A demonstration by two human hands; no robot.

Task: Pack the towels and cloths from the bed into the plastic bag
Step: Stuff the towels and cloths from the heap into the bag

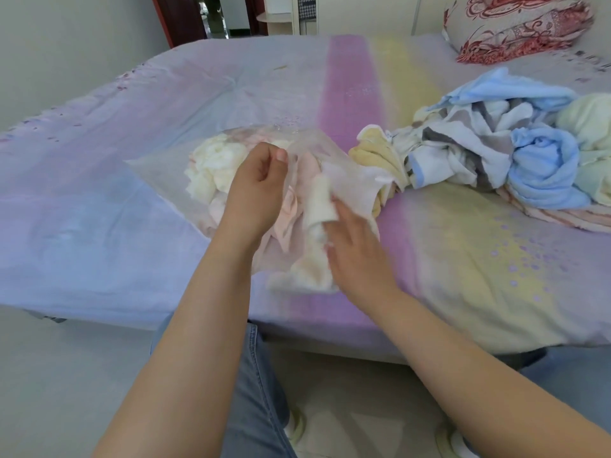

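Observation:
A clear plastic bag (158,170) lies on the bed near its front edge, with cream and pink cloths inside it. My left hand (258,186) pinches the bag's upper rim and holds the mouth up. My right hand (357,246) grips a rolled cream towel (315,209) at the bag's mouth; part of the towel hangs toward the bed edge. A yellow towel (377,157) lies just right of the bag. Further right is a heap of loose towels (496,150) in blue, white-grey, pale green and pink.
The bed (99,226) has a pastel purple, pink and yellow sheet. A red-patterned pillow (515,28) sits at the far right corner. A doorway (211,14) opens behind the bed. My jeans-clad legs and the floor are below the bed edge.

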